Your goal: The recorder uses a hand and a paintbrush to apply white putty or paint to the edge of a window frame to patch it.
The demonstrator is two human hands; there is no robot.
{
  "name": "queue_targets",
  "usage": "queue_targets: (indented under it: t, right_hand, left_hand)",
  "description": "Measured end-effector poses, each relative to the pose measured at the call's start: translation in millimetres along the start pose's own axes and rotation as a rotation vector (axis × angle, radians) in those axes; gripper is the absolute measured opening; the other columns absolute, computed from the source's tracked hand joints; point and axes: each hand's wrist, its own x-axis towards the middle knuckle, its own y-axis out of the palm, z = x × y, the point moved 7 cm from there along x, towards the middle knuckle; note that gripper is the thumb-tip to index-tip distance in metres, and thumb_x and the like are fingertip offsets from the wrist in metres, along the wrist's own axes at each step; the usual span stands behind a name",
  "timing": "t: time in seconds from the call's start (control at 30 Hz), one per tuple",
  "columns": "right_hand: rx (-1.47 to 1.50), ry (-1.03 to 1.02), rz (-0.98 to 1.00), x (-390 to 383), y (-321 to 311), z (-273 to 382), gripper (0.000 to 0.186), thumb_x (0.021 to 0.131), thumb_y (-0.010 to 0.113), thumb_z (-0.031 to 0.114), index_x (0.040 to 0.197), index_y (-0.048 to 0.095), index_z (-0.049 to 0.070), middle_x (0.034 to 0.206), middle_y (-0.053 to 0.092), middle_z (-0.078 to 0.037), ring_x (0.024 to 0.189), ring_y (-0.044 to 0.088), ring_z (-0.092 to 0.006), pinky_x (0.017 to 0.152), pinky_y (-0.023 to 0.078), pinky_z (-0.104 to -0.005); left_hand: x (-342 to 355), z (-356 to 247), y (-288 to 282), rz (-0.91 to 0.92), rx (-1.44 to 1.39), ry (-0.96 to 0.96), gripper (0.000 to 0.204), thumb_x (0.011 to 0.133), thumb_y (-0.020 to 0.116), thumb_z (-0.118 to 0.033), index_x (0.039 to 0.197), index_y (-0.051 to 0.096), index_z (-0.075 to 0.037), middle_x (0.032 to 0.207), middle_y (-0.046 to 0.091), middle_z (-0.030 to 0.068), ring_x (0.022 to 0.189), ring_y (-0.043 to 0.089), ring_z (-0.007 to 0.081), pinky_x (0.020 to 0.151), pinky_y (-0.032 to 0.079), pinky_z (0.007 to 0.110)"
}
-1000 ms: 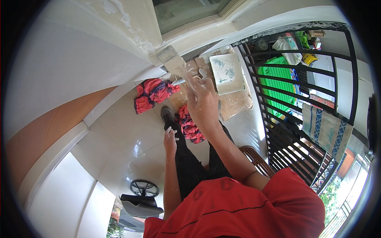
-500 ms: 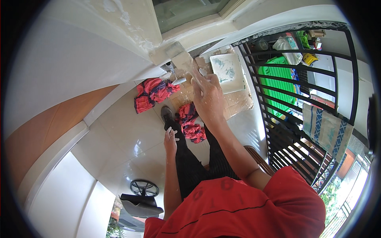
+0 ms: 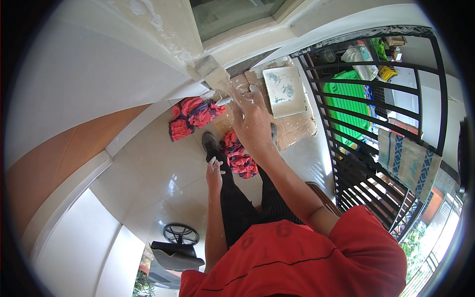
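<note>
My right hand [image 3: 252, 123] is closed round the handle of a wide flat paintbrush [image 3: 217, 76], raised in front of me. The brush head is at the pale wall [image 3: 173, 54], just below the corner of the window frame [image 3: 247, 32]; whether the bristles touch cannot be made out. White specks dot this hand and wrist. My left hand [image 3: 214, 168] hangs by my left leg, holding nothing, its whitened fingers loosely apart. Beyond my right hand lies a white paint tray [image 3: 286, 91] with greenish smears inside, resting on stained cardboard [image 3: 299, 128].
Red and dark cloths lie on the tiled floor, one by the wall [image 3: 193, 116], another between my feet [image 3: 240, 153]. A black metal railing [image 3: 371, 94] runs along the right with a patterned towel [image 3: 408, 158] over it. Behind me at left stands a black chair [image 3: 178, 247].
My right hand has shifted slightly left and down, carrying the paintbrush a little left along the wall. My left hand has hardly moved.
</note>
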Motion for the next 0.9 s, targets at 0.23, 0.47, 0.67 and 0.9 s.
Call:
queue_targets:
  t: [0.23, 0.47, 0.67, 0.9]
  right_hand:
    - [-0.018, -0.006, 0.093, -25.9, -3.1, 0.4, 0.035, 0.077, 0.055, 0.004, 0.112, 0.057, 0.011, 0.087, 0.052, -0.019, 0.070, 0.056, -0.0329, 0.059, 0.045, -0.0386]
    - [0.015, -0.030, 0.058, -9.5, 6.4, 9.4, 0.033, 0.078, 0.053, 0.004, 0.111, 0.055, 0.007, 0.087, 0.048, -0.020, 0.076, 0.054, -0.0336, 0.064, 0.046, -0.0407]
    - [-0.059, -0.029, 0.079, -23.1, 2.2, -8.0, 0.036, 0.079, 0.054, 0.006, 0.114, 0.055, 0.012, 0.086, 0.051, -0.017, 0.068, 0.057, -0.0310, 0.058, 0.045, -0.0377]
    - [-0.006, 0.047, 0.059, -23.4, -10.4, -14.0, 0.033, 0.079, 0.056, 0.007, 0.111, 0.057, 0.014, 0.084, 0.051, -0.016, 0.066, 0.057, -0.0290, 0.058, 0.045, -0.0375]
  left_hand:
    - [1.6, 7.1, -11.8, 0.001, -0.016, 0.029, 0.048, 0.089, 0.043, -0.037, 0.124, 0.040, -0.004, 0.100, 0.058, 0.0113, 0.062, 0.055, 0.0105, 0.051, 0.039, 0.019]
    - [3.9, 1.6, -8.9, -0.013, -0.022, 0.069, 0.047, 0.089, 0.043, -0.037, 0.124, 0.040, -0.004, 0.099, 0.059, 0.0116, 0.061, 0.056, 0.0108, 0.051, 0.039, 0.019]
    - [1.8, 2.3, -7.9, 0.001, -0.004, 0.016, 0.046, 0.090, 0.043, -0.035, 0.124, 0.040, -0.005, 0.099, 0.059, 0.0114, 0.060, 0.056, 0.0105, 0.047, 0.037, 0.019]
    - [6.4, 6.9, -17.9, -0.037, -0.039, 0.081, 0.044, 0.090, 0.043, -0.034, 0.123, 0.042, -0.005, 0.098, 0.059, 0.0114, 0.059, 0.055, 0.0096, 0.048, 0.037, 0.018]
